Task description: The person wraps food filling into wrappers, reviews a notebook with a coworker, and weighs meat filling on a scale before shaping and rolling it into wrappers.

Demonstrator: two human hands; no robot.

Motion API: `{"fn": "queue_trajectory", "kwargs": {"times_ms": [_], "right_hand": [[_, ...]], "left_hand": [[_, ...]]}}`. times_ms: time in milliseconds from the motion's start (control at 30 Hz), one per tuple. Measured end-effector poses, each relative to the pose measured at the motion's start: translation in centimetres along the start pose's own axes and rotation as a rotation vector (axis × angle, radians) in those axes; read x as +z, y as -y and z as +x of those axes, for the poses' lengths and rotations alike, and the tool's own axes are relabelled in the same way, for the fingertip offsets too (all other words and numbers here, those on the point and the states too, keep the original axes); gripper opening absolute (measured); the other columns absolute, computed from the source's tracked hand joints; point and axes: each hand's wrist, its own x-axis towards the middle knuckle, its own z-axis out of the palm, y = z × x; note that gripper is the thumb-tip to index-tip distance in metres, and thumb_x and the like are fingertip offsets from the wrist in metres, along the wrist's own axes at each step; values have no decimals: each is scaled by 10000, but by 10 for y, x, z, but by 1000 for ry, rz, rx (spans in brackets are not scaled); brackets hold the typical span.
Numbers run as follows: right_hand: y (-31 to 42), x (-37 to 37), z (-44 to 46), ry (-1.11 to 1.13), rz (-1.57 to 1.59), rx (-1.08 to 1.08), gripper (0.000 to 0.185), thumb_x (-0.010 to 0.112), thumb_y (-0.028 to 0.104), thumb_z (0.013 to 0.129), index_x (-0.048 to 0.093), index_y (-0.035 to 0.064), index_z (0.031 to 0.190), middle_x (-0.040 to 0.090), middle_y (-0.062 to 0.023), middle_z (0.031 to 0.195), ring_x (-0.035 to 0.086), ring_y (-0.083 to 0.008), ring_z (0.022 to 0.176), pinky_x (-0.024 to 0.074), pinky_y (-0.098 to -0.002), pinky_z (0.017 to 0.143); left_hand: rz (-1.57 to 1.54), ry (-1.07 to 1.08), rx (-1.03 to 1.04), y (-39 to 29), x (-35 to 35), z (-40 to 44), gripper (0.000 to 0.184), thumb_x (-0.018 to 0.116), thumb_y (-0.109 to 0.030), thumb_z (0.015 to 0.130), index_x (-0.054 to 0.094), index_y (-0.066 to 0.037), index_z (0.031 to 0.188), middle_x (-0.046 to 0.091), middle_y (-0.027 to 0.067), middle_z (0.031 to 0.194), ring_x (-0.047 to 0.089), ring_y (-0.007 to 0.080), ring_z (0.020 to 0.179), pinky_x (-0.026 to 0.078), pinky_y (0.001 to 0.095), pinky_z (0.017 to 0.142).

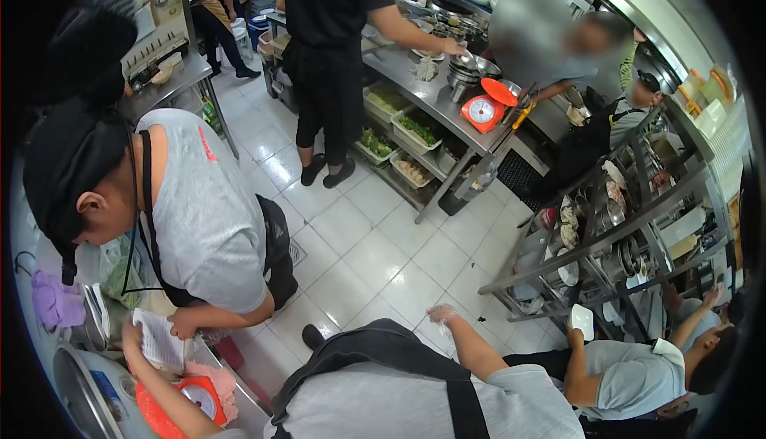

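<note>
At the lower left, my left hand [132, 342] grips the outer edge of a white pad of paper [162, 343] with faint lines on it. A co-worker's hand [184, 324] is at the pad's other side. Beneath my left forearm sits an orange-red dial scale [198, 398], beside a crumpled pink cloth [214, 381]. My right hand [441, 314] is stretched out over the tiled floor in what looks like a clear plastic glove. Its fingers are apart and it holds nothing.
A co-worker in a black cap [199, 200] leans in at the left. Another person [327, 56] stands at the steel counter [399, 72], which bears a second orange scale [483, 110]. A metal rack [598, 240] stands at right; a person nearby holds a white dish [582, 322].
</note>
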Motion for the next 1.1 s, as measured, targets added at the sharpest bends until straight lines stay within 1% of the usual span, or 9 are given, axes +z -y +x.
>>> {"fn": "queue_trajectory", "kwargs": {"times_ms": [33, 100, 167, 300, 400, 500, 833, 933, 1100], "right_hand": [[-17, 4, 11, -26, 21, -21, 431, 547, 253, 717, 670, 209, 1127, 639, -63, 1176, 597, -230, 1098, 451, -344, 953], [-41, 16, 41, -64, 63, -67, 437, 570, 267, 702, 673, 200, 1122, 651, -60, 1158, 608, -222, 1076, 458, -341, 935], [-39, 11, 59, -83, 265, -112, 401, 560, 213, 759, 654, 135, 1142, 666, -41, 1118, 630, -183, 1000, 490, -316, 866], [18, -28, 58, -61, 183, -154, 368, 534, 179, 806, 650, 129, 1152, 683, -42, 1071, 647, -167, 938, 512, -313, 817], [7, -19, 116, -226, -199, -510, 383, 528, 216, 797, 652, 161, 1155, 689, -48, 1048, 655, -173, 907, 516, -315, 812], [81, -74, 39, -87, -25, -248, 426, 582, 285, 728, 655, 175, 1133, 626, -47, 1203, 579, -190, 1114, 452, -332, 939], [64, -72, 11, -24, -85, -91, 445, 542, 295, 712, 634, 214, 1140, 630, -48, 1179, 570, -234, 1120, 446, -373, 933], [39, -59, 29, -17, -144, -137, 444, 544, 298, 710, 637, 215, 1136, 633, -49, 1175, 576, -235, 1114, 457, -371, 921], [49, -61, 13, -16, -24, -102, 447, 549, 307, 720, 643, 207, 1146, 640, -45, 1171, 576, -235, 1114, 439, -351, 958]], "left_hand": [[31, 47, -72, -33, 3, -41, 527, 504, -201, 872, 432, 55, 1327, 524, 289, 1261, 526, 360, 1179, 399, 391, 991], [-149, 144, -257, -125, -4, -128, 479, 481, -205, 874, 481, 9, 1302, 629, 265, 1043, 639, 326, 863, 494, 396, 778], [-200, 38, -35, -24, 67, -76, 448, 447, -283, 903, 473, -132, 1323, 447, 23, 555, 389, 128, 393, 306, 298, 345], [-298, -61, 115, -39, 105, -111, 436, 444, -347, 930, 463, -160, 1323, 428, -6, 547, 358, 103, 386, 266, 279, 331], [-428, 31, -120, -140, 66, -186, 445, 490, -286, 908, 495, -70, 1296, 595, 138, 701, 472, 181, 463, 395, 335, 448], [-418, -12, -101, -103, 88, -168, 482, 475, -296, 915, 444, -68, 1338, 513, 60, 587, 417, 123, 412, 333, 299, 389], [-431, 51, -177, -94, 108, -173, 537, 471, -298, 886, 428, -19, 1343, 622, 184, 888, 503, 171, 486, 407, 318, 440], [-437, -10, -159, -64, 129, -144, 496, 432, -339, 928, 374, -144, 1380, 417, -7, 541, 377, 102, 394, 277, 273, 335], [-417, 43, -217, -118, 92, -177, 502, 462, -290, 884, 479, 15, 1283, 621, 173, 844, 538, 189, 549, 428, 326, 492]]}}
